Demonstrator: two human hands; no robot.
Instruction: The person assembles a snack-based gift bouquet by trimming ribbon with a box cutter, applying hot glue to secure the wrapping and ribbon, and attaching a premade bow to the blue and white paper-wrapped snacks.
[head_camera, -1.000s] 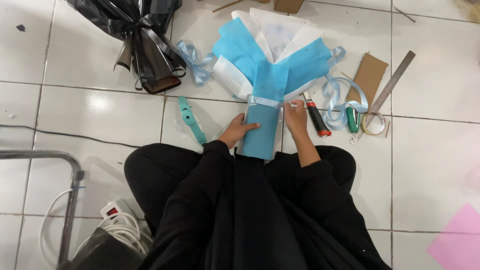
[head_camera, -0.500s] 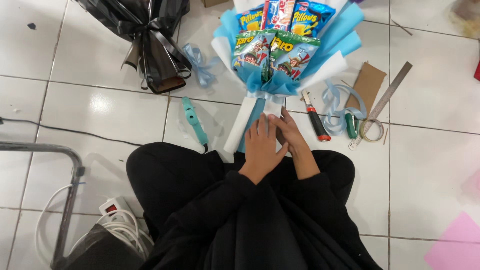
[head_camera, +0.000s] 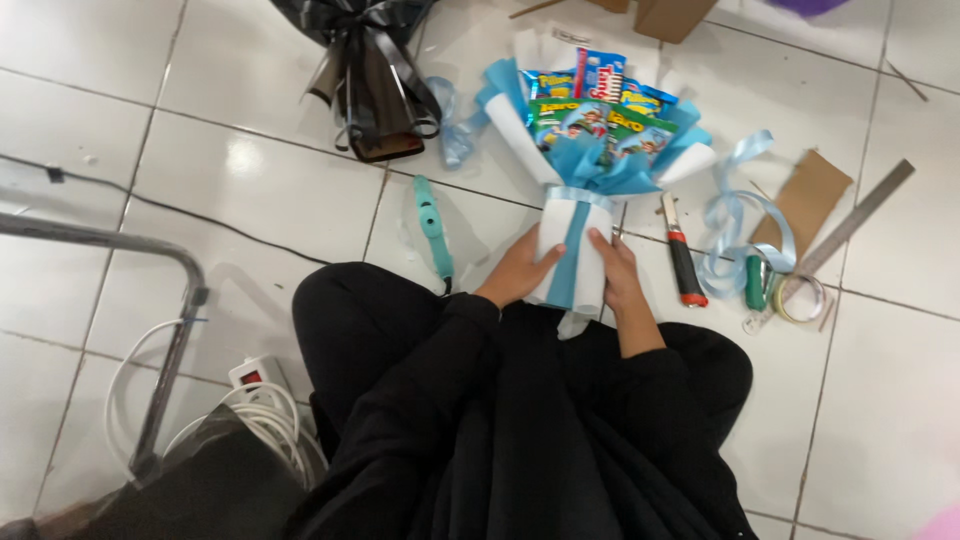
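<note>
A snack bouquet (head_camera: 590, 140) wrapped in blue and white paper lies on the white tiled floor in front of my knees, with several snack packets facing up at its top. My left hand (head_camera: 520, 270) grips the left side of its white and blue handle (head_camera: 572, 250). My right hand (head_camera: 620, 275) holds the right side of the same handle. A light blue ribbon circles the neck of the wrap just above my fingers.
A teal glue gun (head_camera: 433, 225) lies left of the handle. A red-handled cutter (head_camera: 683, 255), blue ribbon (head_camera: 745, 205), green tool (head_camera: 757, 280), tape rolls, cardboard (head_camera: 810, 195) and metal ruler (head_camera: 855, 220) lie right. A black wrapped bouquet (head_camera: 370, 75) is behind; a power strip with cables (head_camera: 255, 390) at lower left.
The bouquet went from lying with its blue paper back up to face up with the snack packets showing. Both hands shifted onto the sides of its handle.
</note>
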